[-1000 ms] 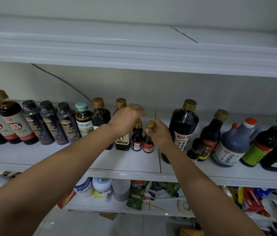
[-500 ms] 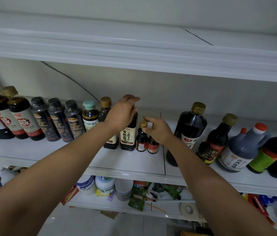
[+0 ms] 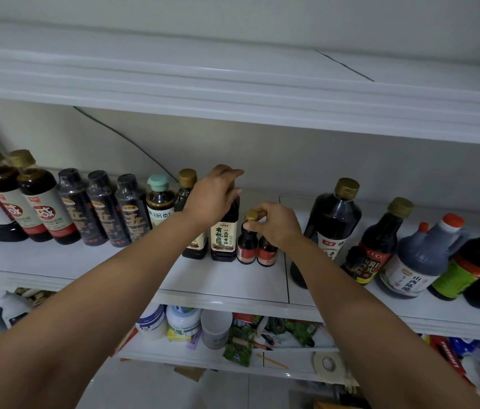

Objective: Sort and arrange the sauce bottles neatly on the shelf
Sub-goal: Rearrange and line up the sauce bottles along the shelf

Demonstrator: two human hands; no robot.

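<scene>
Fingers (image 3: 233, 172) of left hand (image 3: 212, 199): curled over the top of the tall bottle (image 3: 224, 231) with the pale label, gripping it at the cap.
Fingers of right hand (image 3: 278, 224): curled round the gold cap and neck of the small bottle (image 3: 246, 246); the palm lies over the top of the second small bottle (image 3: 267, 253).
Place: all three stand upright at mid-shelf (image 3: 227, 278), close side by side, at the right end of the row of dark bottles (image 3: 100, 208). A gap separates them from the big bottle (image 3: 333, 219) and the loose group beyond it.
Handling: probably glass and full, so stiff, breakable and heavy for their size. The small ones likely tip easily if pushed at the cap, so a hold at the neck or shoulder looks safer. The tall one would slide better if held lower on the body.
Hidden: the tall bottle's cap and the second small bottle's cap are both under the hands. I cannot tell whether the right hand holds one small bottle or both. The bottles at the far left and far right are cut off by the frame.
Below: the lower shelf (image 3: 203, 358) carries jumbled tubs and packets, too blurred to name.
</scene>
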